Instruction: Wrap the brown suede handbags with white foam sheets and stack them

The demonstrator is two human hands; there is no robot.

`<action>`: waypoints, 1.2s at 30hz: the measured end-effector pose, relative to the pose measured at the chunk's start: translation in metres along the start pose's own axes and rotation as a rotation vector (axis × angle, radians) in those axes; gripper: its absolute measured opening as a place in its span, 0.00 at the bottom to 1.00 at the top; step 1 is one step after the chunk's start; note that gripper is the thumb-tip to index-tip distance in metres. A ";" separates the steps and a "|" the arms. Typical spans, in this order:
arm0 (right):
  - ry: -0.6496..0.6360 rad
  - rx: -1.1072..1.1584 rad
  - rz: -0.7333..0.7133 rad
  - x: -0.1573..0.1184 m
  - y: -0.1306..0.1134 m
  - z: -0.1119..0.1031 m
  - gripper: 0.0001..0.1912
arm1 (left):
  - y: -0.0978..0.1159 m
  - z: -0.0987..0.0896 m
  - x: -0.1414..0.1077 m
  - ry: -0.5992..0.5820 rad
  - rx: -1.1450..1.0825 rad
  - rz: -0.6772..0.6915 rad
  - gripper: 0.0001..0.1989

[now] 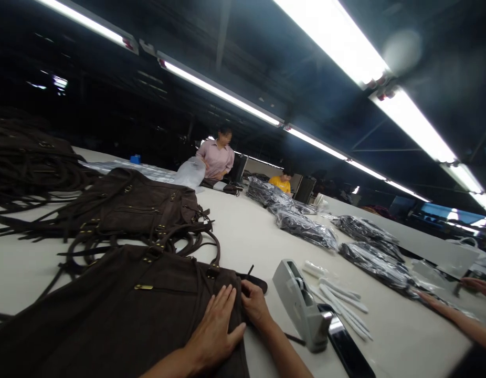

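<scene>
A dark brown bag (109, 315) with a small brass zip pull lies flat on the white table (243, 226) in front of me. My left hand (217, 328) rests on its right part, fingers stretched out and palm down. At the bag's right edge, my right hand (255, 304) has its fingers curled in a pinch by a dark strap; what lies between the fingertips is too hidden to name. Another brown bag (136, 207) with looped handles and fringes lies just behind the first.
Right of my hands stand a grey tape dispenser (300, 304), a black phone (345, 341) and white strips (345, 307). Plastic-wrapped bundles (306, 228) lie beyond. Another person's hands reach in at right. Two people are at the far side. More bags (34, 152) are piled left.
</scene>
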State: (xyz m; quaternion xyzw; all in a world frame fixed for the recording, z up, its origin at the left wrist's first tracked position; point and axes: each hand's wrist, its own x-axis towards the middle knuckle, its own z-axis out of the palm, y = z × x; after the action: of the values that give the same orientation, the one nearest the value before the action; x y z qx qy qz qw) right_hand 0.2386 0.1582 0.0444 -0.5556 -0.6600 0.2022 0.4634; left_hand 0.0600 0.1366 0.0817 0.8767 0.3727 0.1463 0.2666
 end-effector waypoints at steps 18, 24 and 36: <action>0.180 -0.321 0.154 0.024 -0.001 -0.004 0.11 | -0.006 0.004 0.000 0.032 -0.034 0.027 0.40; 0.228 -0.338 0.207 -0.006 -0.026 -0.001 0.12 | -0.014 0.010 0.003 0.052 -0.062 0.048 0.40; -0.116 0.347 0.141 -0.077 -0.075 0.012 0.18 | -0.015 0.005 0.003 0.090 -0.117 0.072 0.37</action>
State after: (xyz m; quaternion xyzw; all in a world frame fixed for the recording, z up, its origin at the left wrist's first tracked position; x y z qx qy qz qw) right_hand 0.1838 0.0679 0.0674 -0.4994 -0.6005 0.3767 0.4980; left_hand 0.0552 0.1455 0.0692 0.8651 0.3433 0.2164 0.2949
